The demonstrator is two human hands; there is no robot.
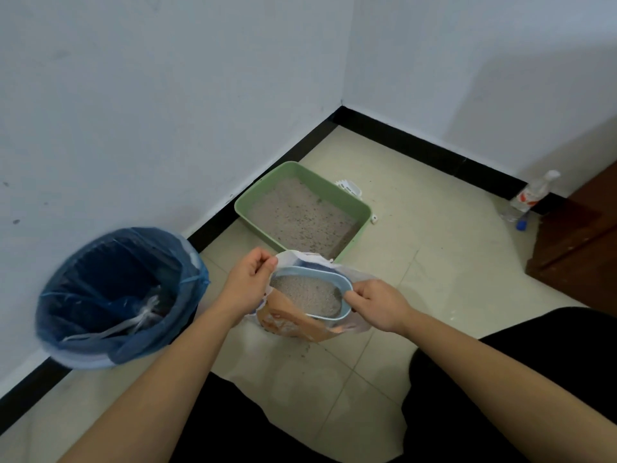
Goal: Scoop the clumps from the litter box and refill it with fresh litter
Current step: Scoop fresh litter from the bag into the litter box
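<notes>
Left hand (248, 282) and right hand (377, 304) pinching open litter bag (293, 324), grey granules inside, green litter box (302, 212) behind, speckled litter

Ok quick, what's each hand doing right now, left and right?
Left hand: closed, pinching the far-left edge of the litter bag mouth.
Right hand: closed, pinching the bag's right edge, holding it open.

I see the litter bag (300, 315) on the floor (417, 262) before me, the litter box (302, 210) behind it in the corner, the bin (117, 295) left, a bottle (531, 195) far right.
</notes>
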